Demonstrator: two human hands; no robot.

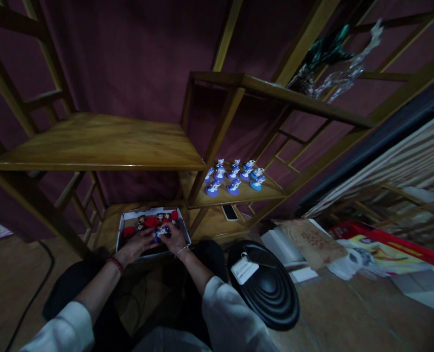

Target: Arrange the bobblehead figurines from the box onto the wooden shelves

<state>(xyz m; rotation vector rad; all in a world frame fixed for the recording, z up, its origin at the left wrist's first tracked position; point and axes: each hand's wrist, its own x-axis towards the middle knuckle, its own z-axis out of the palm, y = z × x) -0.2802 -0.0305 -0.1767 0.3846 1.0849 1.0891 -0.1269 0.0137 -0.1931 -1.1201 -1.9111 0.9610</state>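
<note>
Between my two hands I hold a small purple and white figurine [161, 233] over a white box [120, 230] on the low shelf. My left hand [139, 244] grips it from the left, and my right hand [174, 240] has its fingers on the other side. Inside the box lie several red-based figurines [151, 222] with dark tops, partly covered by my hands. To the right, on a shelf a little higher, several purple figurines [233, 187] stand upright in rows, with a few blue-based figurines [258, 183] at their right end.
A wooden shelf board [99, 142] juts out above the box. A phone [230, 212] lies on the lower shelf. Beside my right knee sits a black ridged round object [271, 288] bearing a white tag [244, 270]. Bags and a red package [385, 249] lie at the right.
</note>
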